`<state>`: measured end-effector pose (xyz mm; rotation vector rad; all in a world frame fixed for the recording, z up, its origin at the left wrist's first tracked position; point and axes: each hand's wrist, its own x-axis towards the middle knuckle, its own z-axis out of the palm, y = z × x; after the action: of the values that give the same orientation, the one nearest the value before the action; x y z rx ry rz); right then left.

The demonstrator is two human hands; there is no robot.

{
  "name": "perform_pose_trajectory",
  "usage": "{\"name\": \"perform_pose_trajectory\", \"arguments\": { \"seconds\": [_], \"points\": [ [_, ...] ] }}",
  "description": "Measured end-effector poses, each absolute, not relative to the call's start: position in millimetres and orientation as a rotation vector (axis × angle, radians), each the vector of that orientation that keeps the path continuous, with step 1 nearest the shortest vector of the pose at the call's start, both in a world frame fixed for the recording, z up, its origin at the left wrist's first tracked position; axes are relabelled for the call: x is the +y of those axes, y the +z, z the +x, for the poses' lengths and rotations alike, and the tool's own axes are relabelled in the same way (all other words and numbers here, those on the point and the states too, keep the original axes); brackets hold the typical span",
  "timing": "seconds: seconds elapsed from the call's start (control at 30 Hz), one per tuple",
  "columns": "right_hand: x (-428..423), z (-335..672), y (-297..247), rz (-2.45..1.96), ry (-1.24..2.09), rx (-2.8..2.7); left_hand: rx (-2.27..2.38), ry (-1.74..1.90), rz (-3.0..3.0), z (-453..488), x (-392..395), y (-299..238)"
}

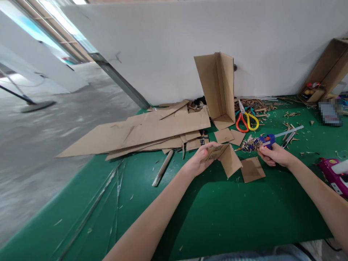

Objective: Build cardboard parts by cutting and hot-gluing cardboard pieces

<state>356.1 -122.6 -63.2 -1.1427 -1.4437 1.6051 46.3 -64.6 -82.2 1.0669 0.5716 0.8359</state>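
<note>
My left hand (199,162) grips a small folded cardboard piece (230,162), two panels meeting at an angle, with dark print on the panel by my fingers. In my right hand (276,155) is a blue hot glue gun (266,140), closed around its handle. A pale glue stick (289,131) sticks out of its back end, and scraps cling around its front. The nozzle points left, close to the folded cardboard; whether it touches I cannot tell. Below the nozzle a cardboard square (252,169) lies flat on the green table. Two more small squares (224,135) lie just behind.
Behind stands a tall folded cardboard piece (221,90), beside scissors (247,121) with red and yellow handles. Large cardboard sheets (152,127) overhang the table's left edge. A utility knife (288,139) lies behind my right hand, a purple glue gun (333,174) at far right.
</note>
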Motion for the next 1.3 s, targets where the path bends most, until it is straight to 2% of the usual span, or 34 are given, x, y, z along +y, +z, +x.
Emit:
{"name": "perform_pose_trajectory", "arguments": {
  "seconds": [0.6, 1.3],
  "points": [
    [-122, 356, -62, -1.142, 1.637, -1.439, 0.559, 0.846, 1.109, 55, -71, -65],
    [-124, 361, -64, -1.084, 1.698, -1.423, 0.546, 0.85, 1.08, 48, -68, -77]
  ]
}}
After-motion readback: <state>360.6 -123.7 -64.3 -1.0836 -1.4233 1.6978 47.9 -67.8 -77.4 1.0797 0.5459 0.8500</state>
